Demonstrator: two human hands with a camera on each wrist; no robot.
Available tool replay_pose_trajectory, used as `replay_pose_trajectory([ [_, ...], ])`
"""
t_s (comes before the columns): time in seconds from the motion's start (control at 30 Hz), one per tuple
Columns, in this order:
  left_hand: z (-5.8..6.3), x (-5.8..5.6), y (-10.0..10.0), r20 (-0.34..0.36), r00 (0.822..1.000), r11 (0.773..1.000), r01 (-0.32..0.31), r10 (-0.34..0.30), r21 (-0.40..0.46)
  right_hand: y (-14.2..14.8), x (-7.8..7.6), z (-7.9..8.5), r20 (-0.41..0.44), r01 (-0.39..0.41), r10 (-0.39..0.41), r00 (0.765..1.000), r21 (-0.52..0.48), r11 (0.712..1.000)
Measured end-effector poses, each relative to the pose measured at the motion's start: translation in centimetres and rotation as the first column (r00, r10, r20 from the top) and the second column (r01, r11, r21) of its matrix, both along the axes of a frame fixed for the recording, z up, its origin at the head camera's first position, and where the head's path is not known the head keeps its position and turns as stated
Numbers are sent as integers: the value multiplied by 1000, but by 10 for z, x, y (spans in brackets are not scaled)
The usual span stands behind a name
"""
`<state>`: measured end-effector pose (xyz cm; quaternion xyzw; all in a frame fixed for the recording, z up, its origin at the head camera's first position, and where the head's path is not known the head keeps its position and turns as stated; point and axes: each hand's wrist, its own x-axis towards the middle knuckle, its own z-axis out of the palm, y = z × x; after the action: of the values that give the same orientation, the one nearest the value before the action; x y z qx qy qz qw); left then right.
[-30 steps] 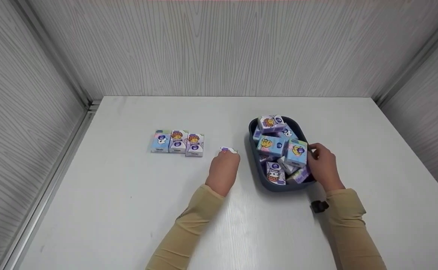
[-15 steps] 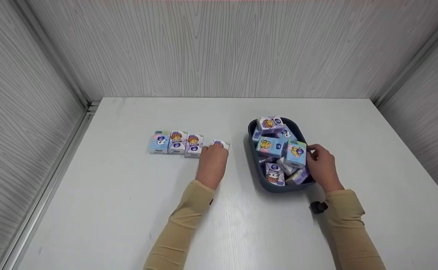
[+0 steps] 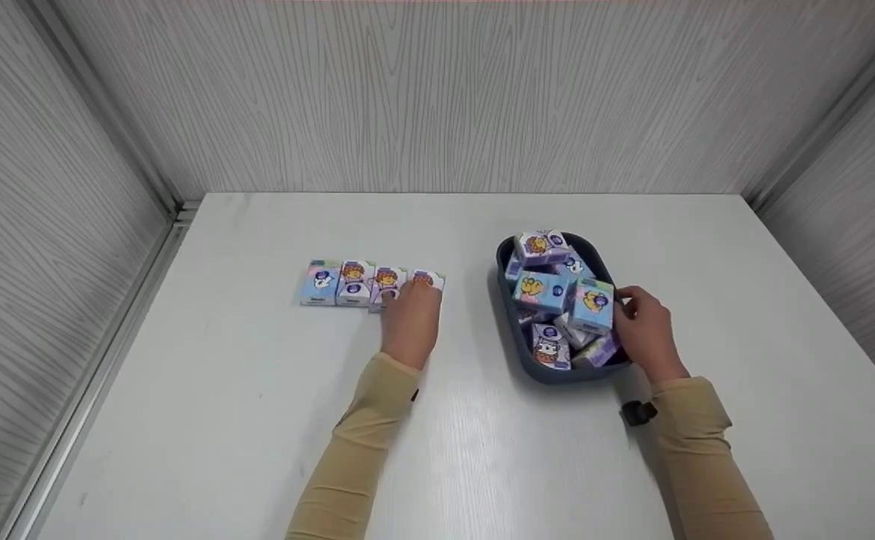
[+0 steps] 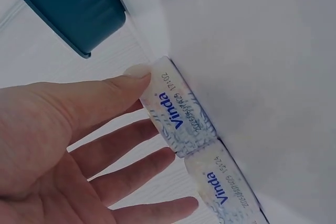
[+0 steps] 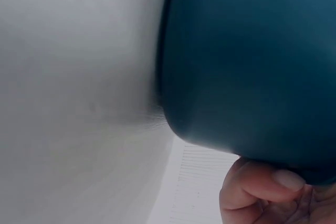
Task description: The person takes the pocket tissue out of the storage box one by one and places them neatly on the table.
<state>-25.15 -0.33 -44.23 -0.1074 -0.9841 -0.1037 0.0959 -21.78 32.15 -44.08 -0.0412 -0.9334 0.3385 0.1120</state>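
My left hand (image 3: 412,322) holds a white-and-purple tissue pack (image 3: 428,279) by its sides, at the right end of a row. In the left wrist view the pack's end (image 4: 178,111) reads Vinda; the thumb lies on one side, and it abuts the neighbouring pack (image 4: 220,182). The row continues leftward with a white-and-purple pack (image 3: 388,277), another (image 3: 355,283) and a blue one (image 3: 320,285). My right hand (image 3: 645,330) grips the right rim of a dark blue bin (image 3: 568,376), its thumb (image 5: 289,179) at the rim in the right wrist view.
Several blue and white-and-purple packs (image 3: 542,291) lie jumbled in the bin, some rising above its rim. A white table (image 3: 182,420) bears everything, with grey wood-grain panels (image 3: 437,97) behind and at both sides. A small black object (image 3: 638,412) sits at the right cuff.
My left hand has slid the tissue pack leftward, from near the bin up to the row's right end. The right hand and the bin have stayed in place.
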Motion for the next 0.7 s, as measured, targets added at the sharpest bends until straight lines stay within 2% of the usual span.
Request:
replay_pose_trajectory([
  [0.33, -1, -5, -4, 28, 1000, 999, 10, -11, 37, 0, 0, 0, 17, 16, -16, 1000, -8, 1000],
  [0.53, -1, -6, -8, -12, 999, 998, 32, -32, 54, 0, 1, 0, 14, 6, -6, 1000, -1, 1000],
  [0.7, -1, -5, -10, -18, 999, 997, 40, -39, 69, 0, 0, 0, 16, 7, -7, 1000, -1, 1000],
])
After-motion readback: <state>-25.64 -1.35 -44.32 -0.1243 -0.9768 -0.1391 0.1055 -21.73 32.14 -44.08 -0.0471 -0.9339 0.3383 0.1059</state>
